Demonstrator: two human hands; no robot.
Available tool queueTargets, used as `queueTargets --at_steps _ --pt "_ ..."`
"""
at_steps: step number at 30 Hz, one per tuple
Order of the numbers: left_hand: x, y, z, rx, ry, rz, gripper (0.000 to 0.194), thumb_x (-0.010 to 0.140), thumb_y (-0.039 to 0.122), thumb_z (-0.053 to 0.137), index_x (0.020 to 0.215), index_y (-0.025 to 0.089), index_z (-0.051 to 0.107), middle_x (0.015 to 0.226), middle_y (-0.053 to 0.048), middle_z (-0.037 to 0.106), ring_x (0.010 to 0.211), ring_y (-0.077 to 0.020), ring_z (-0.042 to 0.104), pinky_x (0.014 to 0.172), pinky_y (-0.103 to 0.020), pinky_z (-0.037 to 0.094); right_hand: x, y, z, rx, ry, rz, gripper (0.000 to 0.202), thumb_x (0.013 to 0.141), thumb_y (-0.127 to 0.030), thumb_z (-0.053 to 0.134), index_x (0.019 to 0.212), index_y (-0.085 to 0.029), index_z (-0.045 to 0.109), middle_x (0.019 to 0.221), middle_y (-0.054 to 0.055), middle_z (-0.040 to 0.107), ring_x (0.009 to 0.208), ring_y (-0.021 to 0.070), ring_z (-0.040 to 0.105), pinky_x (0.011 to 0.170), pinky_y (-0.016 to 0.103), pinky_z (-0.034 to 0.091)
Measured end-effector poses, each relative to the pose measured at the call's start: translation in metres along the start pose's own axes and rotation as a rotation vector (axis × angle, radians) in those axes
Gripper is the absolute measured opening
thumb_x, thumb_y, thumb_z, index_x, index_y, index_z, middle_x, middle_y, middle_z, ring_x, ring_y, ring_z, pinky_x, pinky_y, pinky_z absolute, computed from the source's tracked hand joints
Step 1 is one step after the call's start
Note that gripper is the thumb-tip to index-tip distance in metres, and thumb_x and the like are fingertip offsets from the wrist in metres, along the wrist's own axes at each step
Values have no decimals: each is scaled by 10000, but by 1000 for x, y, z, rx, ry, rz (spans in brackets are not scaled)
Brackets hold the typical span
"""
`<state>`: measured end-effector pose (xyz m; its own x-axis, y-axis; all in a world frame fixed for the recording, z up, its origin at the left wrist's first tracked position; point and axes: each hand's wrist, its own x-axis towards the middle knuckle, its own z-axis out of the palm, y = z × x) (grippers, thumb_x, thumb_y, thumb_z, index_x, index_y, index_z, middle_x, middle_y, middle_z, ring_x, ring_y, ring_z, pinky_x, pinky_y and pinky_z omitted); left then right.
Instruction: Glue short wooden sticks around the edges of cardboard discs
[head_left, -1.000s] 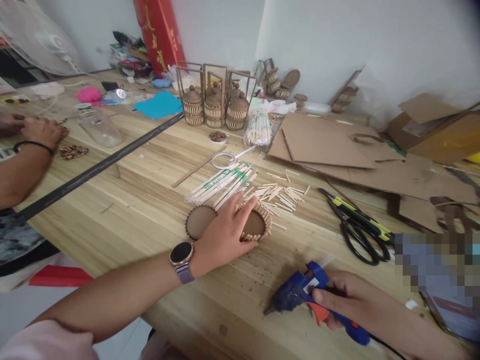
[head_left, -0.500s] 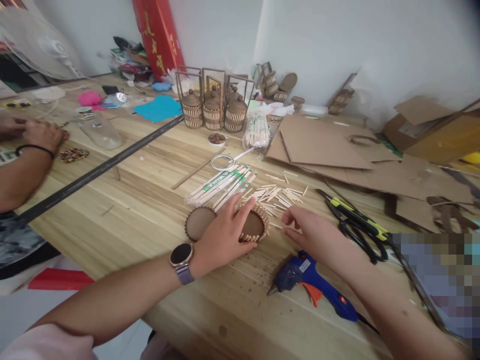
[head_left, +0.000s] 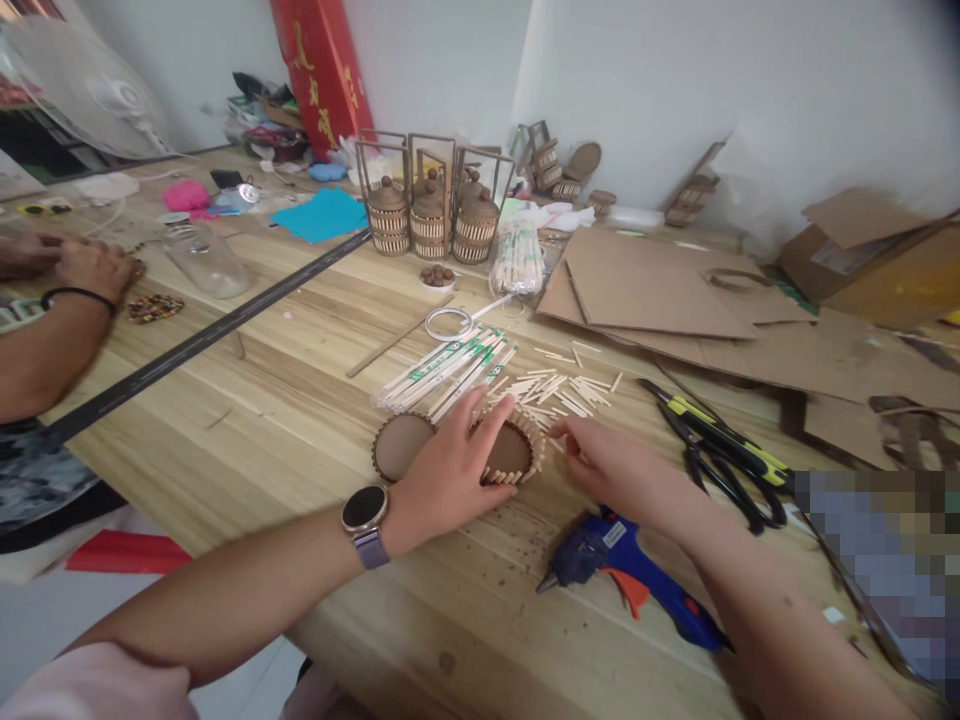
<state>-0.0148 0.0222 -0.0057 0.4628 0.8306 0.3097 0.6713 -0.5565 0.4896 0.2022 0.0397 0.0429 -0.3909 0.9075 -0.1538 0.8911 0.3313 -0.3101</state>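
Observation:
My left hand [head_left: 450, 475] is wrapped over a round cardboard tray [head_left: 508, 448] edged with short wooden sticks, thumb at its near side and fingers over its far side. A second round cardboard piece [head_left: 403, 447] with a dark beaded-looking rim lies flat beside it, partly under my hand. At the tray's right edge my right hand [head_left: 607, 460] has thumb and index finger pinched together; what is between the tips is too small to make out. Loose short sticks [head_left: 559, 392] are scattered just behind. A blue glue gun [head_left: 622, 565] with an orange trigger lies below my right hand.
Wrapped chopsticks [head_left: 450, 365], a tape roll [head_left: 448, 323] and a bowl of brown beads [head_left: 437, 277] lie farther back. Finished lidded baskets [head_left: 474, 225] stand behind. Cutters [head_left: 720, 460] and cardboard sheets [head_left: 660, 290] are rightward. Another person's hand [head_left: 94, 268] works at left.
My right hand has moved slightly left, bringing its pinched fingers up to the tray's right edge. My left hand keeps its hold. The whole view has shifted slightly.

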Motion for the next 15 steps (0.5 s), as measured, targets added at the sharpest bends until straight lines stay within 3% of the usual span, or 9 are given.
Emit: queueTargets --at_steps 5,8,13,15 --pt "0 2 -2 15 -16 -19 980 730 294 772 1465 275 125 1503 -176 223 1395 -370 296 1055 -547 411 -15 -3 -28 61 61 -8 158 875 -271 426 850 -214 572 684 5 624 580 152 546 549 258 392" --pt "1 3 -3 18 -25 -25 966 732 303 768 1460 280 133 1506 -170 222 1395 -368 298 1052 -539 416 -25 -15 -39 189 66 -89 201 905 -348 468 851 -232 622 686 -9 640 596 140 557 552 252 408" --pt "1 3 -3 37 -23 -19 938 751 306 749 1458 269 133 1502 -178 223 1394 -360 299 1040 -530 430 -26 -29 -31 242 117 -405 186 916 -230 505 884 -226 688 936 52 681 881 173 626 764 297 493" --pt "1 2 -2 28 -15 -15 937 757 325 745 1461 272 129 1506 -177 218 1390 -364 305 1038 -540 429 -22 -28 -24 209 168 -469 185 905 -192 528 901 -226 710 1034 77 661 971 193 615 822 333 501"
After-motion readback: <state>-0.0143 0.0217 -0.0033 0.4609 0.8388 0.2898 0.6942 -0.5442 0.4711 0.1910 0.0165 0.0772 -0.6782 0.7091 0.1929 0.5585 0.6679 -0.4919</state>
